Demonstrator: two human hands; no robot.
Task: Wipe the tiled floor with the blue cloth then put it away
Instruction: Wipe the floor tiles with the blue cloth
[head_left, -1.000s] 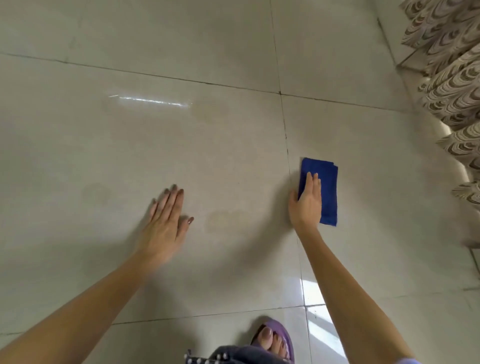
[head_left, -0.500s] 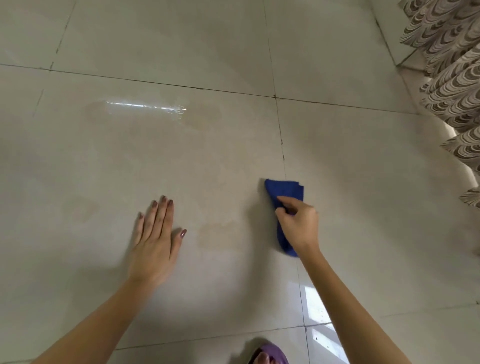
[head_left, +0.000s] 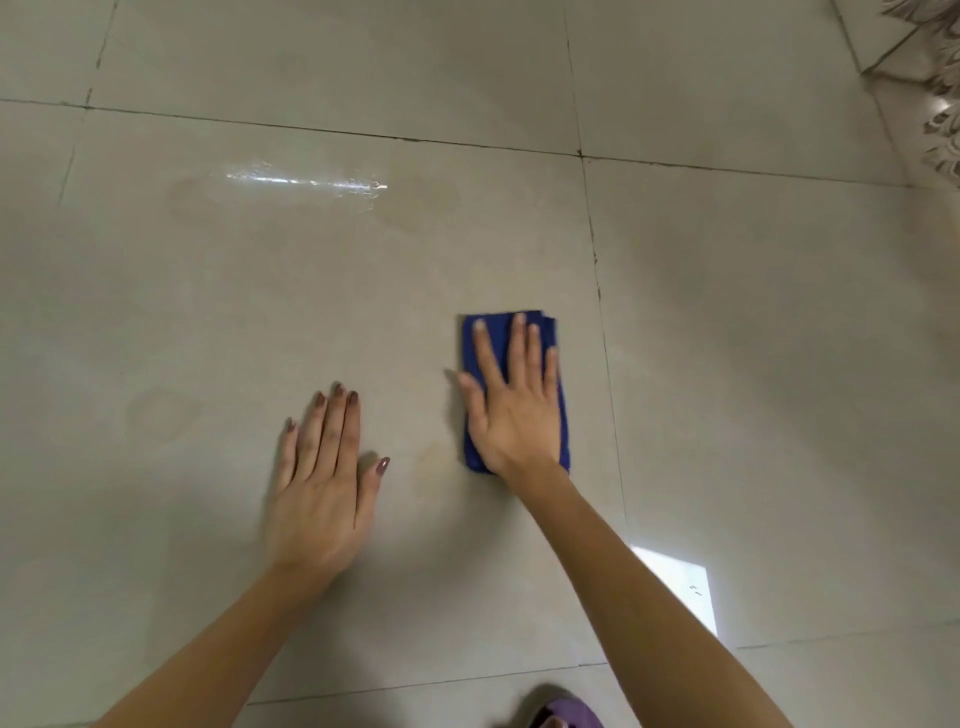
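A folded blue cloth (head_left: 471, 343) lies flat on the glossy beige tiled floor (head_left: 260, 291), just left of a dark grout line. My right hand (head_left: 514, 405) lies spread on top of it, fingers apart, pressing it down and covering most of it. To the cloth's left my left hand (head_left: 324, 488) rests flat on the bare tile with fingers together and nothing in it.
A patterned curtain (head_left: 943, 119) hangs at the far right above a floor edge. My purple slipper (head_left: 569, 714) shows at the bottom edge. A wet streak (head_left: 306, 182) glints on the tile ahead, and a bright light patch (head_left: 685, 582) lies by my right forearm.
My right hand dragged the cloth left across the grout line, bunching it, and now has it flattened again under a spread palm. My left hand stayed planted on the tile.
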